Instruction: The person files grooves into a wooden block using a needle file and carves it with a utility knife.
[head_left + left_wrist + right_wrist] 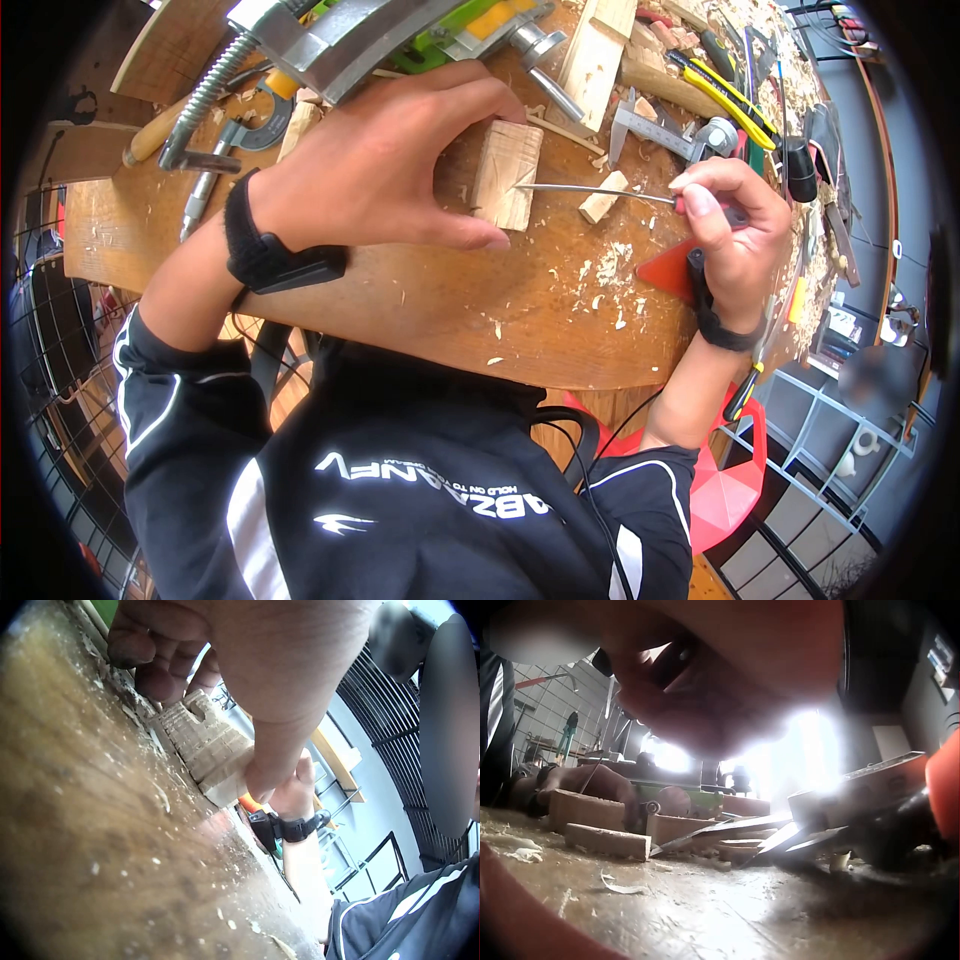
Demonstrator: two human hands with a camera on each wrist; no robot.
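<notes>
A short wooden block (508, 165) lies on the wooden bench within the curve of my left hand (390, 150), thumb by its near end and fingers by its far end. A notch shows in the block (206, 742) in the left wrist view, where the thumb overlaps one end. My right hand (738, 215) grips the reddish handle of a thin metal-shafted tool (600, 190), pinched between thumb and fingers. Its tip meets the block's upper face near the middle. A smaller wood piece (603, 197) lies under the shaft, between the hands.
A metal vise (350, 45) stands at the bench's far left, with a micrometer (250, 130) beside it. Calipers (645, 128), yellow-handled pliers (725, 95) and wood strips lie at the far right. An orange flat piece (668, 272) sits below my right hand. Wood shavings (610, 268) litter the bench.
</notes>
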